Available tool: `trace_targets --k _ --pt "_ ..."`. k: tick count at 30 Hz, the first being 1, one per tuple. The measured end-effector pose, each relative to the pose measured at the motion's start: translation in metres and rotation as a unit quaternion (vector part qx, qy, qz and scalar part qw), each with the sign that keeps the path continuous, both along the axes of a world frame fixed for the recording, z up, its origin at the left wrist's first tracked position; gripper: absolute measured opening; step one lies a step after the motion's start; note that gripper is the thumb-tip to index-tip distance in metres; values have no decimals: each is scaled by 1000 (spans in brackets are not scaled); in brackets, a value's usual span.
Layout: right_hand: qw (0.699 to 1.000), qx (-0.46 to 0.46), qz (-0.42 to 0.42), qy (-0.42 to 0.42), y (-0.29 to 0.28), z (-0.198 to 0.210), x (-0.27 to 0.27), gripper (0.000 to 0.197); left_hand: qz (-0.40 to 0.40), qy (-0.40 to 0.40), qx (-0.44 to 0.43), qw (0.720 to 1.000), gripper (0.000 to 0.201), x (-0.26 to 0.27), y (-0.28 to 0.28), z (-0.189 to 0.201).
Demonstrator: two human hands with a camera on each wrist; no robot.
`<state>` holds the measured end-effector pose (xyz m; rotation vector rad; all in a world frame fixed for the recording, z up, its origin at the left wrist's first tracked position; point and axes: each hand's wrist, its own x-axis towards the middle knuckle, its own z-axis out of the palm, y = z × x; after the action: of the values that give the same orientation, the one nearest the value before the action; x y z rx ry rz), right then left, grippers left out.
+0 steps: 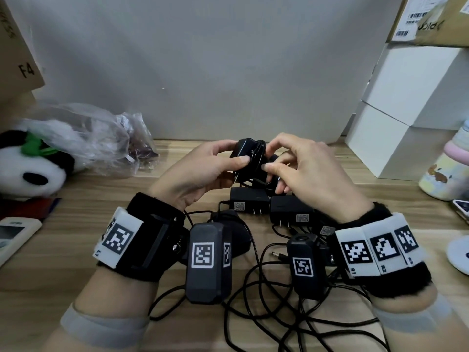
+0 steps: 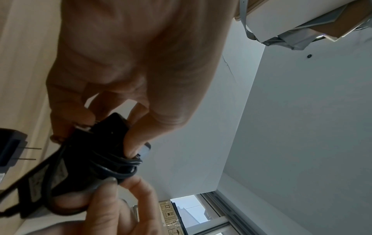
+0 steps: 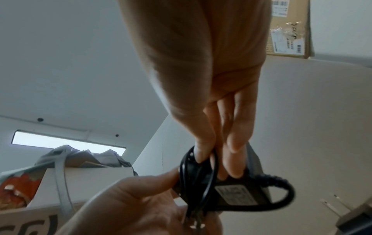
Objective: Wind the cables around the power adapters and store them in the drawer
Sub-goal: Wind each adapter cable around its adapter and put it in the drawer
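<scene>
A black power adapter [image 1: 245, 151] with its cable [image 1: 258, 161] wound round it is held above the wooden table [image 1: 380, 199], between both hands. My left hand [image 1: 203, 168] grips the adapter body [image 2: 104, 143] between thumb and fingers. My right hand [image 1: 294, 161] pinches the wound cable [image 3: 203, 171] against the adapter [image 3: 237, 190]. Two more black adapters [image 1: 248, 200] [image 1: 291, 212] lie on the table just under the hands, prongs toward me. Their loose black cables [image 1: 266, 301] tangle at the near edge. No drawer is in view.
A panda plush [image 1: 33, 168] and a crumpled clear plastic bag [image 1: 101, 138] lie at the left, a remote [image 1: 12, 235] nearer me. White boxes [image 1: 411, 110] are stacked at the right, with a pastel bottle [image 1: 449, 168] beside them. The wall stands close behind.
</scene>
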<state>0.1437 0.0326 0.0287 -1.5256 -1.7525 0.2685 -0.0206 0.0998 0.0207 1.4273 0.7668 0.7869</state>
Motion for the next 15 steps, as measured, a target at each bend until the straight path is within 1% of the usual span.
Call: trace_targets --k 2,4,5,8,9,10,13,15 --pt "1000 -7 -12 -5 1 -1 1 7 -2 -4 0 1000 26 3 -2 -1" --pt "999 -5 -31 6 2 0 1 7 0 -2 4 1000 25 6 -4 -1" --pt "999 -5 -38 27 2 0 0 8 4 -1 7 1000 24 7 -4 -2" --pt "991 -4 -38 129 1 1 -3 13 15 -17 6 1000 22 9 -6 -1" --pt "989 2 -38 142 1 1 -3 14 17 -22 6 1000 22 9 -6 0" --pt "990 12 -40 135 0 1 -3 14 20 -26 8 999 22 9 -7 0" --pt "996 44 -46 69 -1 3 -2 12 23 -31 15 999 26 8 -7 -1" --pt "995 70 -50 49 -1 2 -4 12 22 -28 20 999 29 7 -7 -1"
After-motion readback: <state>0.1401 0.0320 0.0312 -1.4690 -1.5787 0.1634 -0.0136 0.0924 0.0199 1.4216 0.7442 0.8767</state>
